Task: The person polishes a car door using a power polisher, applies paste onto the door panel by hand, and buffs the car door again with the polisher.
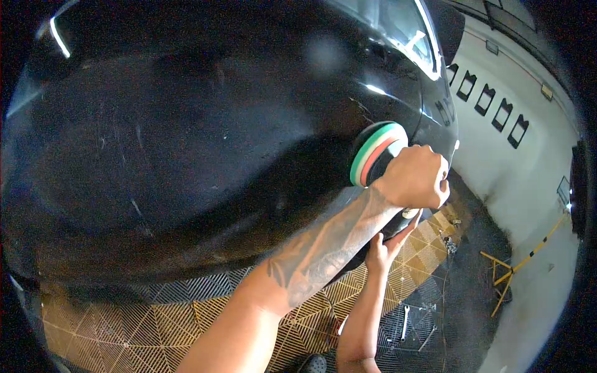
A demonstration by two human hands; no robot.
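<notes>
My left hand (415,177), at the end of the tattooed forearm, is closed over the head of a car polisher (375,163). The polisher's round pad has green, white and red-orange layers and is held against the dark car panel (249,130), near its right end. Lower down, my right hand (388,245) grips the polisher's black body from beneath, its thumb on the near side. My left forearm hides part of that body. Pale scratches and smudges mark the panel, and a hazy patch shows left of the pad.
Tan and black grid tiles (186,323) cover the floor below the car. Wrenches (405,323) lie on the dark tiles at right. A yellow stand (511,271) stands by the white wall (479,143). A dark shoe (313,363) shows at the bottom edge.
</notes>
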